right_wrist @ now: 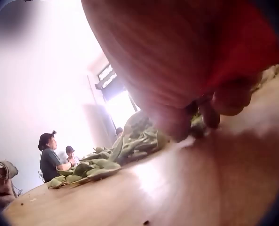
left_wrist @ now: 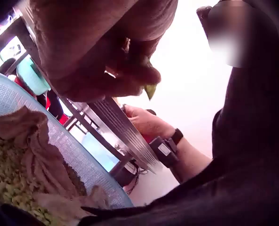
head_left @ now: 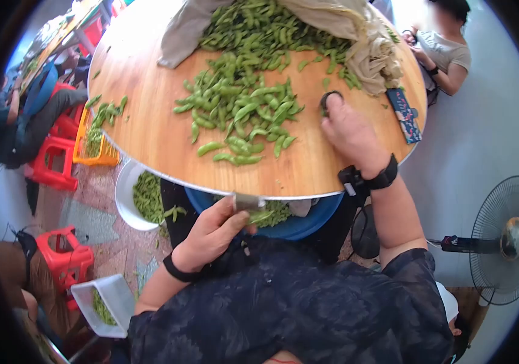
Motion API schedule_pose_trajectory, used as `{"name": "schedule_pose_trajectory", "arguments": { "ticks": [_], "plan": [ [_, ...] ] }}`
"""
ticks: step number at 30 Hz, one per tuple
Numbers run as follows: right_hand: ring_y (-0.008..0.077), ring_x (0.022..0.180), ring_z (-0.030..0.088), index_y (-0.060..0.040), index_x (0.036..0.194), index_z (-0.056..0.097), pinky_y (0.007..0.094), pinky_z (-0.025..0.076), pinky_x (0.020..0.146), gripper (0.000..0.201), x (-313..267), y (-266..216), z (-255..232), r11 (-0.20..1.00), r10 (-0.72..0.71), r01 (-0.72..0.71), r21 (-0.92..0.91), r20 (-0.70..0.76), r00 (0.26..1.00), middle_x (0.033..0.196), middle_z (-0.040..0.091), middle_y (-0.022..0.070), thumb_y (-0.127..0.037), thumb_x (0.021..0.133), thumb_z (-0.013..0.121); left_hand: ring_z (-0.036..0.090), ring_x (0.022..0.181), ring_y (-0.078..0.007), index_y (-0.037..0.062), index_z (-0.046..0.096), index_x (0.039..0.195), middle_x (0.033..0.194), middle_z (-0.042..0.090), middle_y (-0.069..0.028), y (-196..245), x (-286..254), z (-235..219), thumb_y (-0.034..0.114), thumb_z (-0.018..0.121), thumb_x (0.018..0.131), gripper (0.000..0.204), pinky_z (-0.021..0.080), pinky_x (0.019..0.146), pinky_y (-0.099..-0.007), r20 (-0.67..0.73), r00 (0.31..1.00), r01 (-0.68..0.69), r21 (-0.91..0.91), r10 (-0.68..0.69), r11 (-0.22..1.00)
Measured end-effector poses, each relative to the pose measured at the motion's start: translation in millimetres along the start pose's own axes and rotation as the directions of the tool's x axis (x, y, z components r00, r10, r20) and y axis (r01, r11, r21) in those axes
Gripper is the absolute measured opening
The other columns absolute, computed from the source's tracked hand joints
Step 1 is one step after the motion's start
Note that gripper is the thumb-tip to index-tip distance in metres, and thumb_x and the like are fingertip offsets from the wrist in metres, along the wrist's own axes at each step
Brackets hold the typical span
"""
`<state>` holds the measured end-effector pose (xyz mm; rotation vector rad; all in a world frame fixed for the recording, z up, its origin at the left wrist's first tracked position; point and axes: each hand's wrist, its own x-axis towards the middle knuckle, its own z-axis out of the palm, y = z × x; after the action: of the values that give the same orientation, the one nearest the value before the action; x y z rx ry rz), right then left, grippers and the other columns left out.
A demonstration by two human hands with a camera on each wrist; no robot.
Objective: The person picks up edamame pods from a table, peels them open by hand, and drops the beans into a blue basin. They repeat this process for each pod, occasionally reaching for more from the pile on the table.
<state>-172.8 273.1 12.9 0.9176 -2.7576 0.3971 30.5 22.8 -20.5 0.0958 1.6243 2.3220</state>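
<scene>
Below the near rim of the round wooden table (head_left: pixel 162 145), the left hand (head_left: pixel 209 235) pinches a green pod (head_left: pixel 260 216); its pointed tip (left_wrist: pixel 150 91) shows beyond the curled fingers in the left wrist view. A greyish strip (head_left: pixel 248 202) lies by these fingers. On the table's right part, the right hand (head_left: pixel 351 128) is low over the wood beside the pods (head_left: pixel 244 109), a dark round thing (head_left: pixel 331 97) at its fingertips. Its fingers (right_wrist: pixel 231 99) look bent in the right wrist view, with green near them; whether they grip anything is unclear.
Cloth (head_left: pixel 371 60) partly covers more pods at the back. A patterned packet (head_left: pixel 403 115) lies at the right edge. Under the near rim is a blue basin (head_left: pixel 326 212) with beans; a white bucket (head_left: pixel 127 209) of pods stands left. A fan (head_left: pixel 511 239) stands right.
</scene>
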Motion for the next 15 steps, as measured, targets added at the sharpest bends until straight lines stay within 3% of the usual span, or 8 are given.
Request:
{"name": "schedule_pose_trajectory", "arguments": {
  "ticks": [3, 5, 7, 8, 10, 11, 13, 15],
  "plan": [
    [0.0412, 0.073, 0.061, -0.0015, 0.097, 0.046, 0.0499, 0.048, 0.062, 0.018, -6.8, -13.7, -15.2, 0.996, 0.085, -0.085, -0.001, -0.012, 0.996, 0.08, 0.061, 0.025, -0.01, 0.084, 0.055, 0.058, 0.095, -0.0133, -0.0034, 0.052, 0.122, 0.113, 0.059, -0.0076, 5.3, -12.2, -6.6, -0.001, 0.042, 0.097, 0.027, 0.047, 0.086, -0.0257, -0.085, 0.996, -0.012, 0.026, 0.014, 1.0],
    [0.0386, 0.072, 0.062, -0.0017, 0.102, 0.049, 0.047, 0.048, 0.061, 0.022, -22.1, -29.9, -30.1, 0.99, 0.074, -0.07, 0.119, -0.036, 0.997, 0.08, 0.062, 0.0223, -0.009, 0.083, 0.058, 0.058, 0.099, -0.0175, -0.0041, 0.055, 0.116, 0.107, 0.061, -0.0079, 17.8, -31.0, -25.9, 0.005, 0.048, 0.095, 0.024, 0.043, 0.094, -0.0327, -0.235, 0.966, -0.041, 0.283, 0.111, 0.958],
    [0.0303, 0.062, 0.06, -0.0022, 0.105, 0.057, 0.0357, 0.048, 0.057, 0.025, -40.7, -55.3, -43.0, 0.896, 0.017, -0.021, 0.443, 0.014, 1.0, 0.075, 0.06, 0.0172, -0.009, 0.082, 0.062, 0.058, 0.1, -0.0209, -0.0049, 0.056, 0.115, 0.109, 0.06, -0.009, 24.5, -50.1, -60.2, 0.009, 0.054, 0.091, 0.028, 0.043, 0.094, -0.0342, -0.185, 0.881, -0.036, 0.891, 0.435, 0.452],
    [0.0276, 0.06, 0.06, -0.0024, 0.107, 0.059, 0.0346, 0.048, 0.056, 0.027, -48.8, -61.8, -41.5, 0.896, -0.062, 0.033, 0.442, 0.052, 0.997, 0.075, 0.061, 0.0149, -0.008, 0.081, 0.063, 0.058, 0.1, -0.0209, -0.0049, 0.056, 0.115, 0.109, 0.06, -0.009, 26.6, -50.6, -61.4, 0.009, 0.054, 0.091, 0.028, 0.043, 0.094, -0.0342, -0.182, 0.886, -0.032, 0.894, 0.426, 0.448],
    [0.0259, 0.058, 0.06, -0.0025, 0.105, 0.063, 0.0347, 0.048, 0.052, 0.027, -57.0, -78.4, -38.7, 0.915, -0.239, 0.154, 0.373, 0.193, 0.952, 0.074, 0.063, 0.0106, -0.009, 0.079, 0.065, 0.058, 0.098, -0.0207, -0.0029, 0.057, 0.115, 0.105, 0.061, -0.0109, 35.2, -58.4, -61.9, 0.011, 0.06, 0.087, 0.031, 0.045, 0.089, -0.0365, -0.178, 0.704, 0.188, 0.98, 0.688, 0.062],
    [0.0248, 0.058, 0.061, -0.0048, 0.102, 0.064, 0.0336, 0.049, 0.051, 0.026, -59.4, -84.6, -27.0, 0.881, -0.377, 0.327, 0.341, 0.092, 0.922, 0.077, 0.063, 0.0101, -0.007, 0.076, 0.066, 0.058, 0.098, -0.0207, -0.0029, 0.057, 0.115, 0.105, 0.061, -0.0109, 39.8, -60.4, -56.5, 0.011, 0.06, 0.087, 0.031, 0.045, 0.089, -0.0365, -0.191, 0.705, 0.211, 0.976, 0.683, 0.055],
    [0.0209, 0.055, 0.06, -0.0044, 0.101, 0.06, 0.0332, 0.047, 0.045, 0.024, -56.6, -98.6, -24.4, 0.77, -0.603, 0.553, 0.318, 0.081, 0.793, 0.081, 0.06, 0.0077, -0.01, 0.078, 0.065, 0.057, 0.094, -0.0185, -0.0015, 0.057, 0.116, 0.104, 0.061, -0.0106, 44.7, -51.5, -34.0, 0.016, 0.058, 0.091, 0.031, 0.046, 0.086, -0.0344, -0.334, 0.883, 0.025, 0.734, 0.328, 0.679],
    [0.0192, 0.056, 0.061, -0.0045, 0.1, 0.059, 0.0325, 0.047, 0.045, 0.023, -52.1, -113.0, -33.2, 0.694, -0.681, 0.628, 0.353, 0.04, 0.731, 0.084, 0.06, 0.0074, -0.012, 0.078, 0.065, 0.057, 0.088, -0.0142, -0.001, 0.056, 0.115, 0.1, 0.06, -0.008, 36.7, -31.3, -24.2, 0.021, 0.052, 0.097, 0.029, 0.047, 0.079, -0.0301, -0.075, 0.99, -0.079, 0.403, 0.119, 0.912]
  ]
}}
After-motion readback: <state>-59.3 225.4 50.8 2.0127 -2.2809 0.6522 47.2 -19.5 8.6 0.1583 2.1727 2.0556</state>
